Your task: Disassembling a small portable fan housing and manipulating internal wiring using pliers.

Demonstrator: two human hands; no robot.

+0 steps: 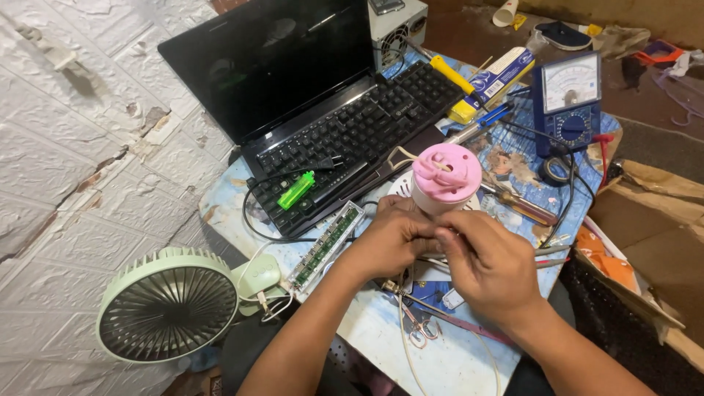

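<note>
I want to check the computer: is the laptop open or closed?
Open. The laptop has its lid raised, showing a dark screen and the black keyboard.

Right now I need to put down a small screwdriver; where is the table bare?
Free: the pale tabletop strip between the green circuit board and white wires. Crowded: around the blue analogue multimeter, black laptop and pink-topped gadget.

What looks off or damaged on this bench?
The wall covering is cracked and peeling. A green lighter lies on the laptop keyboard, and a bare circuit board leans off the laptop's front edge. Both hands, left and right, pinch something small by the pink-topped device.
</note>
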